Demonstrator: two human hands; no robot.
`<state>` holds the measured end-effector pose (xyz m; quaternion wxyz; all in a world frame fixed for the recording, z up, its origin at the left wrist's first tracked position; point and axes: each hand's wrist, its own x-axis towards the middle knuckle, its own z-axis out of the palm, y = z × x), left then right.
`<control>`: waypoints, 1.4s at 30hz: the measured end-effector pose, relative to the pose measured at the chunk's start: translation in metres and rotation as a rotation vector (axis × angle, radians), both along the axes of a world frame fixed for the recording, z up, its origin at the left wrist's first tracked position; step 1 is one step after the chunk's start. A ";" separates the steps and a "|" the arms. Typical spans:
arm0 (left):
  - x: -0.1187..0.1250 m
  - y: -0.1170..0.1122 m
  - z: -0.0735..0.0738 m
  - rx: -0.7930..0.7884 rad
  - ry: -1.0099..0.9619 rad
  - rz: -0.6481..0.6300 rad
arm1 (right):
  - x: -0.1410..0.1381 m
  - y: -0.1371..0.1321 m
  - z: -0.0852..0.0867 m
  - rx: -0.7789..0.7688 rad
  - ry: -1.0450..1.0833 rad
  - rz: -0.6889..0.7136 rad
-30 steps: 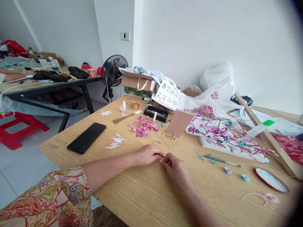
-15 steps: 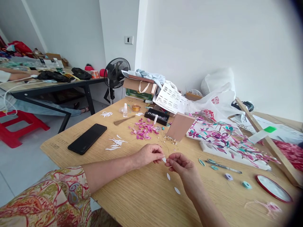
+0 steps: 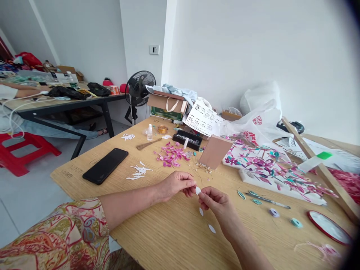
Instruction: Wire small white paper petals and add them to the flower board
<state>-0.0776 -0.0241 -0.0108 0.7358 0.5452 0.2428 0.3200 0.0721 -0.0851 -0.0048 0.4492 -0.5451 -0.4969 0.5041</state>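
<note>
Between my hands is a small white petal-shaped piece [image 3: 198, 190]. My left hand [image 3: 177, 185] pinches its left end with thumb and fingertips. At its right end, the thumb and forefinger of my right hand [image 3: 216, 202] are closed on it. Two more white leaf-shaped pieces [image 3: 212, 228] lie on the table just below my right hand. Left of my hands rests a loose pile of slim white cutouts [image 3: 139, 171]. Beyond them is a heap of pink-purple petals [image 3: 172, 155].
A black phone [image 3: 105, 165] lies at the left. Wired pink flowers [image 3: 261, 161] rest on white foam at the right, near tweezers [image 3: 270, 200], thread spools [image 3: 296, 223] and a red-rimmed round dish [image 3: 329, 227]. Behind stand a brown board [image 3: 216, 152] and a clear bottle [image 3: 150, 132].
My right hand's thumb and forefinger have moved onto the white piece, which shows more of its face now. The whole view has shifted slightly.
</note>
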 end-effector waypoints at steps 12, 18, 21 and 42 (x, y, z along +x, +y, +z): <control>-0.001 -0.001 -0.001 0.012 0.004 -0.042 | -0.001 -0.004 0.006 0.011 0.002 0.015; -0.004 -0.002 0.004 -0.018 -0.030 -0.065 | 0.001 -0.006 0.006 0.059 0.044 0.056; -0.005 -0.004 0.010 -0.021 -0.031 -0.075 | 0.001 -0.006 0.005 0.091 0.053 0.040; 0.029 -0.013 0.070 0.522 0.176 0.042 | 0.015 -0.016 0.035 0.360 0.094 -0.242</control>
